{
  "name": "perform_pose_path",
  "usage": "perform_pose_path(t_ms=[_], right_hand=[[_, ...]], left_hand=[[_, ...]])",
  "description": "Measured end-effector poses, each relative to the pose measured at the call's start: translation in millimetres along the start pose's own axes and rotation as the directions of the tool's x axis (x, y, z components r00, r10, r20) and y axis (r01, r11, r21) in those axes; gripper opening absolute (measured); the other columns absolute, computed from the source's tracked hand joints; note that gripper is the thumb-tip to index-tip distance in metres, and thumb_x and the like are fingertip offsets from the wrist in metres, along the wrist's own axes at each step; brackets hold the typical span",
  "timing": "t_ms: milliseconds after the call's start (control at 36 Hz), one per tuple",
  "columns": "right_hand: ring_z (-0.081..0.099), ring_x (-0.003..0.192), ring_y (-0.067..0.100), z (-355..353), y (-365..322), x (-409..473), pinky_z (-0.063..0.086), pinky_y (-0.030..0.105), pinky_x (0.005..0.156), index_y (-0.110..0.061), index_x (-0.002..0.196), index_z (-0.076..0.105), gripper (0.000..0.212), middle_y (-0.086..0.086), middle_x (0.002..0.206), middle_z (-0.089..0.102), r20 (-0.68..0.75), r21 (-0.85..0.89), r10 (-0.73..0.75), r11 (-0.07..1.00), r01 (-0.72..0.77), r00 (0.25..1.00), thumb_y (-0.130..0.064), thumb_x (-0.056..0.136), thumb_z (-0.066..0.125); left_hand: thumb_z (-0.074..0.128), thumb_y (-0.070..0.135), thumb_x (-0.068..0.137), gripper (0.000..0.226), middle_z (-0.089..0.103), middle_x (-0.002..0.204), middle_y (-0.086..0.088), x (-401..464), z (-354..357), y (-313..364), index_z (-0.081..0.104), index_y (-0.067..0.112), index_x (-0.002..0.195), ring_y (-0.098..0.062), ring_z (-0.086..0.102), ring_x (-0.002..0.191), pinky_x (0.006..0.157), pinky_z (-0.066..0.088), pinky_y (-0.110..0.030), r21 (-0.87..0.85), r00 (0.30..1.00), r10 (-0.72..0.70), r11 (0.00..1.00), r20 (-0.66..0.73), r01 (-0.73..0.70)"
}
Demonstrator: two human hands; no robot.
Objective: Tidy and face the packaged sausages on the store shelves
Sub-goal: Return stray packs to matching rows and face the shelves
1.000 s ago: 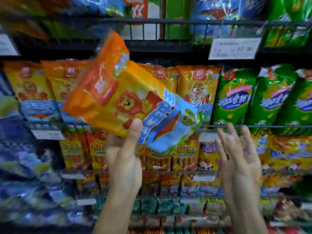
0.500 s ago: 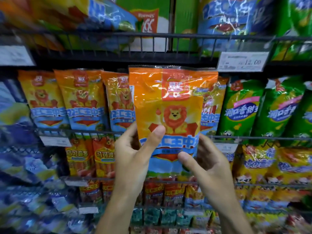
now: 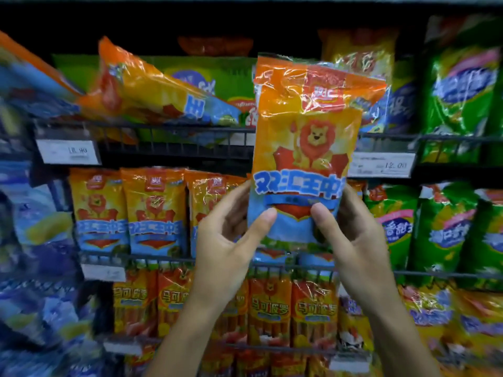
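Pack (image 3: 304, 148) upright in front of shelf rail (image 3: 174, 129), left hand (image 3: 228, 240) and right hand (image 3: 351, 235) at its bottom corners; pack row (image 3: 128, 210) behind-left.

both bare forearms rise from the bottom edge, the left from lower centre, the right from the lower right, converging upward. the left hand (image 3: 228, 240) is turned palm inward, thumb laid forward across the front of the sausage pack (image 3: 304, 148), fingers curled behind it. the right hand (image 3: 351, 235) mirrors it, thumb pressed on the pack's front, fingers wrapped behind. the thumbs sit near each other, not touching.
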State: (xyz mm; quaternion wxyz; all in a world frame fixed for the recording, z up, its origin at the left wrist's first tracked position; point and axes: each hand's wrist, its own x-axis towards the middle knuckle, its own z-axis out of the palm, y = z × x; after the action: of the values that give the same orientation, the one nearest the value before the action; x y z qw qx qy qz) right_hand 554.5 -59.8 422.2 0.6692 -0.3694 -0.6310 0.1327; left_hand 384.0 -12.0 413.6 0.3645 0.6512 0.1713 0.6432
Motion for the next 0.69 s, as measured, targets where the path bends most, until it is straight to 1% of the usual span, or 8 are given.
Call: perform_pose_path(t_ms=[111, 194, 250, 389, 500, 583, 639, 694], right_hand=[[0.064, 0.125, 0.013, 3, -16, 40, 0.054, 0.03, 0.1, -0.013, 0.141, 0.056, 0.041, -0.005, 0.131, 0.07, -0.019, 0.03, -0.112, 0.993, 0.113, 0.993, -0.023, 0.101, 0.058], [0.064, 0.125, 0.012, 6, -30, 72, 0.052, 0.022, 0.097, -0.01, 0.14, 0.054, 0.038, -0.004, 0.13, 0.07, 0.026, 0.053, -0.185, 0.982, 0.183, 0.982, -0.019, 0.103, 0.054], [0.064, 0.124, 0.011, 4, -39, 92, 0.051, 0.02, 0.096, -0.007, 0.138, 0.053, 0.036, -0.003, 0.129, 0.07, 0.026, 0.064, -0.223, 0.973, 0.221, 0.974, -0.019, 0.103, 0.054], [0.062, 0.125, 0.015, 0, -50, 133, 0.05, 0.031, 0.103, -0.006, 0.142, 0.048, 0.034, 0.001, 0.131, 0.066, 0.043, -0.045, -0.318, 0.946, 0.32, 0.947, -0.013, 0.108, 0.05], [0.059, 0.129, 0.014, -5, -46, 154, 0.048, 0.034, 0.109, -0.005, 0.146, 0.044, 0.038, 0.004, 0.137, 0.062, 0.065, -0.137, -0.312, 0.938, 0.318, 0.948, -0.013, 0.109, 0.048], [0.059, 0.128, 0.015, -8, -39, 163, 0.047, 0.037, 0.109, -0.005, 0.144, 0.046, 0.037, 0.006, 0.136, 0.062, 0.066, -0.222, -0.242, 0.942, 0.25, 0.968, -0.015, 0.109, 0.05], [0.063, 0.119, 0.009, -10, -31, 164, 0.05, 0.033, 0.101, -0.008, 0.14, 0.05, 0.034, 0.002, 0.128, 0.066, 0.065, -0.291, -0.167, 0.94, 0.178, 0.984, -0.02, 0.108, 0.051], [0.064, 0.092, -0.004, -13, -20, 161, 0.048, 0.021, 0.079, -0.016, 0.13, 0.053, 0.025, -0.013, 0.103, 0.068, 0.068, -0.37, -0.097, 0.922, 0.116, 0.993, -0.029, 0.107, 0.053]], left_hand=[[0.074, 0.026, 0.092, 0.049, 0.07, 0.133, 0.012, 38, 2, 22, 0.061, 0.023, 0.139, -0.009, 0.065, 0.125, 0.096, 0.056, -0.023, 0.011, 0.991, 0.128, 0.992, -0.028, -0.127], [0.073, 0.026, 0.094, 0.054, 0.066, 0.14, 0.008, 64, 6, 38, 0.057, 0.019, 0.146, -0.009, 0.06, 0.132, 0.103, 0.053, -0.024, 0.057, 0.971, 0.231, 0.972, -0.067, -0.228], [0.073, 0.021, 0.097, 0.05, 0.068, 0.137, 0.01, 82, 10, 49, 0.058, 0.019, 0.144, -0.007, 0.062, 0.129, 0.101, 0.053, -0.021, 0.071, 0.953, 0.295, 0.954, -0.065, -0.291], [0.067, 0.012, 0.102, 0.044, 0.069, 0.132, 0.009, 124, 18, 62, 0.055, 0.01, 0.144, -0.003, 0.065, 0.124, 0.097, 0.052, -0.015, 0.093, 0.928, 0.371, 0.926, -0.033, -0.367], [0.062, 0.012, 0.105, 0.044, 0.068, 0.133, 0.001, 147, 20, 58, 0.052, 0.005, 0.147, -0.003, 0.064, 0.124, 0.099, 0.052, -0.018, 0.17, 0.93, 0.366, 0.917, 0.0, -0.361], [0.058, 0.011, 0.106, 0.039, 0.068, 0.131, 0.003, 158, 22, 51, 0.052, 0.007, 0.144, 0.0, 0.064, 0.122, 0.099, 0.052, -0.017, 0.232, 0.954, 0.299, 0.926, 0.034, -0.299], [0.055, 0.01, 0.107, 0.034, 0.068, 0.128, 0.005, 163, 22, 44, 0.054, 0.01, 0.141, -0.002, 0.064, 0.121, 0.101, 0.054, -0.023, 0.275, 0.971, 0.231, 0.932, 0.056, -0.238], [0.052, 0.012, 0.109, 0.029, 0.069, 0.125, 0.004, 164, 22, 36, 0.056, 0.015, 0.137, -0.009, 0.066, 0.118, 0.102, 0.055, -0.035, 0.367, 0.983, 0.172, 0.912, 0.07, -0.186]])
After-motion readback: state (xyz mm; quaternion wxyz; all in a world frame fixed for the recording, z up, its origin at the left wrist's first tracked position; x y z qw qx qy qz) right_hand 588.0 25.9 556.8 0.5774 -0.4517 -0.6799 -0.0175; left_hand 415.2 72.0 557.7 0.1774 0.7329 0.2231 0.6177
